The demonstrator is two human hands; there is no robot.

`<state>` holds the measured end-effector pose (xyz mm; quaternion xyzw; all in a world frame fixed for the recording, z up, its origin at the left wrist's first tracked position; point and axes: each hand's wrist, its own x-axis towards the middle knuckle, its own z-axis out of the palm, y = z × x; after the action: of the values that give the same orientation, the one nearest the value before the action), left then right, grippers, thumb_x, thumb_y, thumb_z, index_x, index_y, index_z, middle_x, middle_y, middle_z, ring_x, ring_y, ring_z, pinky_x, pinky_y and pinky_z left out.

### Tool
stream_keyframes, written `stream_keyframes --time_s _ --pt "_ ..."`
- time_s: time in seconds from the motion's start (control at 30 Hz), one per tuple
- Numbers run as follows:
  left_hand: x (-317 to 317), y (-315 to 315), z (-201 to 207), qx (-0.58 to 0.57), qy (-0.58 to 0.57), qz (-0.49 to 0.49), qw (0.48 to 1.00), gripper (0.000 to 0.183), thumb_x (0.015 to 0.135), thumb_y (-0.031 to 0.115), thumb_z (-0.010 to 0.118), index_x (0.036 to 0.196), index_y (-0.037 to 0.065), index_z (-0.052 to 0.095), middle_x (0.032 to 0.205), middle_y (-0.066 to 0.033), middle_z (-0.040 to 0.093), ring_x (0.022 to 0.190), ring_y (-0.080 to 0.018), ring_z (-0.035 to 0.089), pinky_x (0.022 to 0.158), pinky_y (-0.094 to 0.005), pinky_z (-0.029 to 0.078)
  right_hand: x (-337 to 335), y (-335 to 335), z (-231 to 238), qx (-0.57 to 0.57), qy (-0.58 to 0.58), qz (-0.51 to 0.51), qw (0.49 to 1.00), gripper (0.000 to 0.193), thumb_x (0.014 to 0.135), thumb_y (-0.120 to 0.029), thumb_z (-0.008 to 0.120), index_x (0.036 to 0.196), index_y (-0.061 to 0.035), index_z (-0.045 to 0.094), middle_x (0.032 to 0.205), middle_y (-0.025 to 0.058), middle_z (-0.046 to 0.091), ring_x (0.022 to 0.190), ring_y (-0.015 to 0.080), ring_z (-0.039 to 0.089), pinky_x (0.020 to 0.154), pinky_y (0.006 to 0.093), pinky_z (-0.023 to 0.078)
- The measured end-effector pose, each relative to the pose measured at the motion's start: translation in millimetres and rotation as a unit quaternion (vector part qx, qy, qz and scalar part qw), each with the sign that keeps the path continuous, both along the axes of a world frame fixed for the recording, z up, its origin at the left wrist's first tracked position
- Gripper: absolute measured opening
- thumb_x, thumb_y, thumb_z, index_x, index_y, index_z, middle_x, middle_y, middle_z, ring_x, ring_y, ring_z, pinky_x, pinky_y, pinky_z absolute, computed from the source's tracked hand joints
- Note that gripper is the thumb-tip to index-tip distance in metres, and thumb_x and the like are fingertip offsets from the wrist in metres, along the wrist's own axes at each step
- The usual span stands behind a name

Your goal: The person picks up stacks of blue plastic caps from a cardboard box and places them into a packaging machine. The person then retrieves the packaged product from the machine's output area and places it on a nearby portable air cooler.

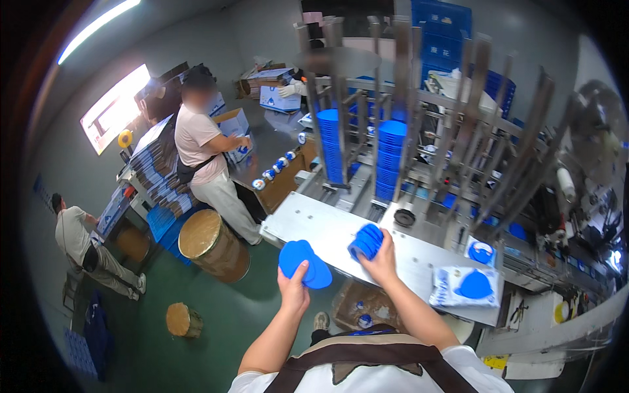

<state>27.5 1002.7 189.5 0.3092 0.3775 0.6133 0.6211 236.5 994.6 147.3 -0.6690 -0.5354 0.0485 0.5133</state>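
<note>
My left hand (294,293) is closed on a few flat blue discs (303,261), fanned slightly apart, with the thumb on top. Over the near edge of a pale metal worktop (314,223), my right hand (383,263) grips a short stack of blue lids (365,241), tilted with their ridged edges toward me. Farther right on the worktop lies a white and blue plastic packet (452,296) with a blue disc (476,285) on it. Behind the worktop, two tall stacks of blue round pieces, a left stack (332,150) and a right stack (391,160), stand between upright metal rails.
Machinery with tall metal posts (475,98) fills the right side. An open carton (354,308) sits below the worktop. A large brown drum (216,245) and a small drum (184,321) stand left. One person (203,144) works at a table with boxes; another (82,236) stands farther left.
</note>
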Motion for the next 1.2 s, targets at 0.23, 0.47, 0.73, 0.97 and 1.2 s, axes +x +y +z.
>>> stream_keyframes --time_s 0.23,0.47,0.73,0.97,1.2 --pt "-32.0 119.2 -24.4 0.008 0.039 -0.069 0.997 0.064 0.072 0.009 0.075 0.125 0.003 0.039 0.113 -0.0117 0.053 0.101 -0.0218 0.054 0.088 -0.0356 0.046 1.4 48.6 79.4 -0.187 -0.176 0.118 0.959 0.084 0.056 -0.014 0.076 0.127 0.0002 0.033 0.113 0.0215 0.046 0.107 0.0386 0.044 0.094 0.043 0.037" --pt "-11.0 190.4 -48.3 0.059 0.11 -0.178 0.976 0.065 0.074 0.017 0.075 0.125 0.004 0.038 0.113 -0.0111 0.054 0.102 -0.02 0.054 0.088 -0.0335 0.046 0.0 70.5 78.4 -0.363 -0.178 0.126 0.906 0.092 0.047 -0.017 0.081 0.125 -0.0017 0.035 0.114 0.0202 0.043 0.106 0.0371 0.042 0.096 0.042 0.036" --pt "-19.9 199.8 -62.3 0.135 0.17 -0.174 0.961 0.065 0.075 0.02 0.074 0.126 0.003 0.037 0.114 -0.0144 0.053 0.103 -0.0219 0.054 0.088 -0.0348 0.046 90.5 166.4 338.8 0.284 -0.332 -0.176 0.882 0.076 0.076 -0.027 0.072 0.136 -0.0112 0.028 0.133 0.016 0.035 0.123 0.0311 0.038 0.1 0.0427 0.035" --pt "-16.0 199.4 -59.5 0.134 0.17 -0.188 0.958 0.068 0.073 0.021 0.075 0.127 0.003 0.038 0.114 -0.0158 0.053 0.102 -0.0237 0.055 0.088 -0.0352 0.045 209.5 213.3 452.7 0.169 -0.607 -0.377 0.679 0.084 0.069 -0.004 0.073 0.138 -0.0205 0.027 0.133 0.0102 0.039 0.12 0.0335 0.042 0.102 0.0453 0.037" --pt "-17.4 199.1 -61.8 0.131 0.173 -0.209 0.953 0.067 0.074 0.02 0.074 0.128 0.004 0.036 0.117 -0.0139 0.051 0.106 -0.0215 0.052 0.09 -0.0344 0.044 205.3 205.5 421.0 0.086 -0.634 -0.335 0.692 0.088 0.06 0.006 0.074 0.134 -0.0166 0.032 0.13 0.0094 0.044 0.118 0.0299 0.044 0.102 0.0417 0.037"
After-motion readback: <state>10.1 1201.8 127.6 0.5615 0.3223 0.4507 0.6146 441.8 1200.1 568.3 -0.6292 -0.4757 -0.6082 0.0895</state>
